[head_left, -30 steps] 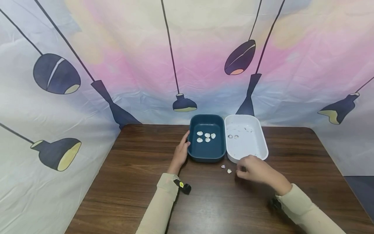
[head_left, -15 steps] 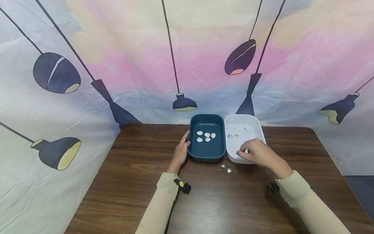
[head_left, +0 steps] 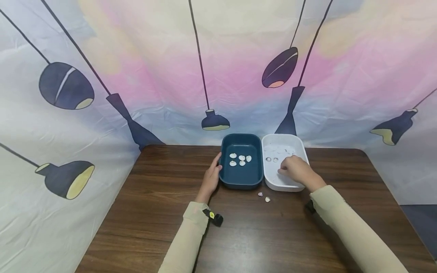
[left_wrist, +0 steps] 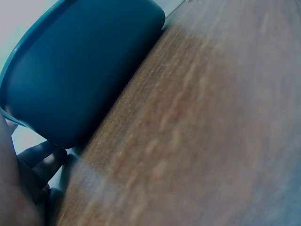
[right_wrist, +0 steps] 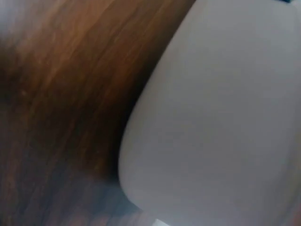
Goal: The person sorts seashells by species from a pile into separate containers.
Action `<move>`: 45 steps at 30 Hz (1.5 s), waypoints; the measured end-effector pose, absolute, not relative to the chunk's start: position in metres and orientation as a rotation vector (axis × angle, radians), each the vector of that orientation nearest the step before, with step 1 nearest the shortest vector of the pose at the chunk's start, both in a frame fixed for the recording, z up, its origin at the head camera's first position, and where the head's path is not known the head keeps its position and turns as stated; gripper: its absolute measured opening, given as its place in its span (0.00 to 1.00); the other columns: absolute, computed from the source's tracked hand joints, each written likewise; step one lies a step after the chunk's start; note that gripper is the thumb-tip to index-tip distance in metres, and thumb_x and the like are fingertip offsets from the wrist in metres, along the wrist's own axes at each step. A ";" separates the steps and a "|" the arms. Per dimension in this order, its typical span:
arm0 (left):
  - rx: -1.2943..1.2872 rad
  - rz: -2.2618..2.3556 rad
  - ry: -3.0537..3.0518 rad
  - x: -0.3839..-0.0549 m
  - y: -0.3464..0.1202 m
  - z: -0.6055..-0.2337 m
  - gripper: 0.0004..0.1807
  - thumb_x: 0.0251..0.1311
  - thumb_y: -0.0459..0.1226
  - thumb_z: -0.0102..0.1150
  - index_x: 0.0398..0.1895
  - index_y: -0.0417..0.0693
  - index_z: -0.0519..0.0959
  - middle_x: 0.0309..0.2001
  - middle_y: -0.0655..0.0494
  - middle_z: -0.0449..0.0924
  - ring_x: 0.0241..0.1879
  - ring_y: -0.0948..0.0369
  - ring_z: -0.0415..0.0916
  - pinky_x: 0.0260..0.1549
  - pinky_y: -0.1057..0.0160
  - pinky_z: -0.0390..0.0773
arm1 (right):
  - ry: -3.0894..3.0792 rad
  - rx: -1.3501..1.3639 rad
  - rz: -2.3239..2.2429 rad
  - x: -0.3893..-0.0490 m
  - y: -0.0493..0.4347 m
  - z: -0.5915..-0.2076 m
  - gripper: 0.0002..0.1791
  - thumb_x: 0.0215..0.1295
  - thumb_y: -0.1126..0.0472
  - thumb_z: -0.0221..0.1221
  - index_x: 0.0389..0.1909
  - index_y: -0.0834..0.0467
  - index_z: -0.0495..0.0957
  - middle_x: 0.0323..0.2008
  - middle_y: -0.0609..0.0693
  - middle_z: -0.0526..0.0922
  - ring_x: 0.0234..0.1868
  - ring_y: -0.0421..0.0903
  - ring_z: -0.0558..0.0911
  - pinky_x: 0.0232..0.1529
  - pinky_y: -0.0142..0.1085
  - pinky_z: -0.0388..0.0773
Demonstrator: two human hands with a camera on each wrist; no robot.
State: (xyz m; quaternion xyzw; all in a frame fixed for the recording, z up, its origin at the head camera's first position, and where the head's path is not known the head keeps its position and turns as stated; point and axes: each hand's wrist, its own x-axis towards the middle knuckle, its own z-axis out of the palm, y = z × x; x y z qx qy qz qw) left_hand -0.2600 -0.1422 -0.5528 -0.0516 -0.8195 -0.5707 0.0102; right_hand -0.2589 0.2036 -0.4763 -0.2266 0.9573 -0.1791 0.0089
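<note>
Against the left side of a dark blue tray (head_left: pixel 241 178) rests my left hand (head_left: pixel 211 178), its thumb by the rim. The left wrist view shows its fingers (left_wrist: pixel 44 162) beside the outer wall of the blue tray (left_wrist: pixel 80 70). Several pale shells (head_left: pixel 242 158) lie inside that tray. My right hand (head_left: pixel 297 169) is over the white tray (head_left: pixel 285 185), its fingers bent and fingertips low inside; anything between them is hidden. Two small round shell-like pieces (head_left: pixel 268 159) lie left of it in the white tray. The right wrist view shows mainly the white tray's outer wall (right_wrist: pixel 207 117).
Two small shells (head_left: pixel 268 199), one purplish, lie on the brown wooden table (head_left: pixel 164 189) in front of the trays. The trays stand side by side near the table's back edge, before a cloth backdrop (head_left: pixel 170 76) with printed lamps.
My right hand has moved from the table at the white tray's front edge up and into that tray. The left hand and the shells in the blue tray stay put.
</note>
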 end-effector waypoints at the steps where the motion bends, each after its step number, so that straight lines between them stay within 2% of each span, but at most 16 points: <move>1: -0.159 -1.779 -2.557 -0.260 -0.142 -0.553 0.33 0.78 0.43 0.37 0.85 0.64 0.59 0.82 0.54 0.59 0.80 0.48 0.55 0.75 0.37 0.55 | 2.992 -0.683 -0.543 -0.261 0.204 -0.479 0.14 0.65 0.65 0.68 0.18 0.56 0.86 0.20 0.44 0.84 0.24 0.43 0.73 0.44 0.51 0.78; 3: -0.155 -1.776 -2.556 -0.260 -0.142 -0.553 0.32 0.78 0.43 0.37 0.85 0.65 0.59 0.82 0.54 0.59 0.80 0.48 0.55 0.75 0.37 0.55 | 2.999 -0.639 -0.519 -0.266 0.204 -0.484 0.16 0.64 0.66 0.68 0.15 0.55 0.83 0.19 0.44 0.82 0.23 0.44 0.72 0.47 0.53 0.77; 7: -0.158 -1.779 -2.560 -0.259 -0.142 -0.555 0.32 0.78 0.44 0.37 0.85 0.66 0.59 0.82 0.54 0.59 0.80 0.48 0.55 0.75 0.37 0.55 | 3.020 -0.547 -0.485 -0.271 0.204 -0.493 0.19 0.62 0.66 0.66 0.12 0.55 0.76 0.17 0.46 0.77 0.22 0.45 0.69 0.37 0.48 0.75; 10: -0.161 -1.782 -2.561 -0.259 -0.142 -0.555 0.32 0.78 0.44 0.37 0.85 0.66 0.59 0.82 0.55 0.59 0.80 0.48 0.55 0.75 0.37 0.55 | 3.044 -0.519 -0.467 -0.273 0.204 -0.497 0.16 0.63 0.66 0.66 0.16 0.58 0.79 0.20 0.49 0.81 0.23 0.47 0.72 0.31 0.47 0.75; 13: -0.158 -1.774 -2.564 -0.259 -0.142 -0.555 0.32 0.78 0.44 0.36 0.85 0.67 0.59 0.82 0.55 0.59 0.80 0.48 0.55 0.75 0.37 0.55 | 3.067 -0.517 -0.452 -0.276 0.203 -0.499 0.09 0.65 0.66 0.65 0.24 0.63 0.86 0.28 0.56 0.87 0.28 0.52 0.81 0.36 0.50 0.80; 16: -0.156 -1.761 -2.570 -0.259 -0.142 -0.554 0.32 0.78 0.45 0.36 0.85 0.67 0.59 0.82 0.55 0.59 0.80 0.48 0.56 0.75 0.37 0.55 | 3.074 -0.531 -0.449 -0.279 0.204 -0.501 0.07 0.66 0.66 0.64 0.33 0.66 0.89 0.36 0.62 0.89 0.37 0.59 0.86 0.45 0.55 0.82; 22: -0.164 -1.763 -2.566 -0.260 -0.142 -0.553 0.33 0.77 0.44 0.36 0.85 0.65 0.59 0.82 0.55 0.58 0.81 0.48 0.55 0.75 0.37 0.55 | 3.048 -0.527 -0.402 -0.280 0.209 -0.505 0.15 0.68 0.62 0.62 0.47 0.70 0.88 0.44 0.67 0.86 0.47 0.65 0.85 0.52 0.58 0.81; 28: -0.168 -1.757 -2.570 -0.260 -0.142 -0.553 0.33 0.78 0.44 0.36 0.85 0.65 0.59 0.82 0.55 0.58 0.81 0.48 0.55 0.75 0.38 0.56 | 3.044 -0.509 -0.458 -0.278 0.213 -0.503 0.18 0.66 0.63 0.61 0.51 0.70 0.87 0.49 0.69 0.86 0.53 0.68 0.83 0.56 0.59 0.78; 32: -0.167 -1.769 -2.565 -0.259 -0.142 -0.552 0.32 0.78 0.44 0.36 0.85 0.66 0.59 0.82 0.55 0.58 0.81 0.48 0.55 0.75 0.37 0.56 | 3.028 -0.486 -0.519 -0.277 0.214 -0.496 0.18 0.65 0.67 0.59 0.51 0.71 0.87 0.47 0.68 0.87 0.50 0.66 0.84 0.55 0.58 0.79; 39: -0.154 -1.785 -2.557 -0.259 -0.142 -0.554 0.33 0.78 0.44 0.37 0.85 0.65 0.59 0.82 0.55 0.58 0.81 0.49 0.54 0.76 0.39 0.55 | 3.024 -0.467 -0.601 -0.265 0.212 -0.476 0.17 0.62 0.72 0.59 0.50 0.70 0.88 0.37 0.60 0.87 0.38 0.55 0.82 0.43 0.52 0.81; 42: -0.155 -1.778 -2.561 -0.259 -0.142 -0.554 0.32 0.78 0.44 0.36 0.85 0.65 0.59 0.82 0.55 0.59 0.81 0.49 0.55 0.75 0.38 0.56 | 3.058 -0.531 -0.635 -0.250 0.207 -0.467 0.16 0.61 0.71 0.60 0.47 0.69 0.88 0.34 0.58 0.87 0.37 0.54 0.83 0.42 0.52 0.81; 45: -0.160 -1.777 -2.558 -0.260 -0.142 -0.553 0.32 0.78 0.44 0.36 0.85 0.65 0.59 0.82 0.54 0.59 0.80 0.48 0.55 0.75 0.37 0.56 | 3.095 -0.638 -0.668 -0.231 0.199 -0.461 0.10 0.62 0.69 0.63 0.41 0.67 0.89 0.31 0.54 0.87 0.35 0.52 0.84 0.41 0.51 0.82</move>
